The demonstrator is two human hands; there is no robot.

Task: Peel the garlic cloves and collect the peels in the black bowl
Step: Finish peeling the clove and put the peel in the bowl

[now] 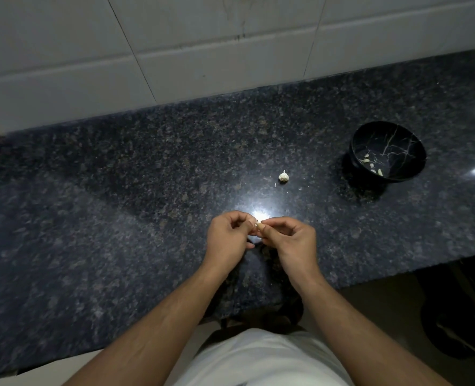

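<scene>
Both hands work close together over the near middle of the desk (119, 190). The left hand (228, 235) and the right hand (289, 238) have their fingers curled inward, and their fingertips meet on one small pale garlic clove (259, 225), pinching it from either side. The clove is held clear of the surface; how much skin remains on it is too small to tell.

Handling, as judged: the clove is very light and firm, and its skin is thin, dry and brittle, so it is likely to tear off in flakes rather than in one piece. The sound hold is at the two ends, one hand steadying the body while the other's nails lift the skin at the tip. A bared clove may turn slippery and squirt out of a tight pinch. Loose flakes would drift easily.

A partly broken garlic head (283, 176) lies farther back on the desk, well apart from the hands, with a few pale scraps just beside it. The black bowl (386, 151) stands upright at the far right, well apart from the hands, and holds several pale pieces at its bottom.

The desk is dark speckled polished stone with a bright glare spot just beyond the hands. A pale tiled wall (202, 37) backs it. Lighting is dim.
</scene>
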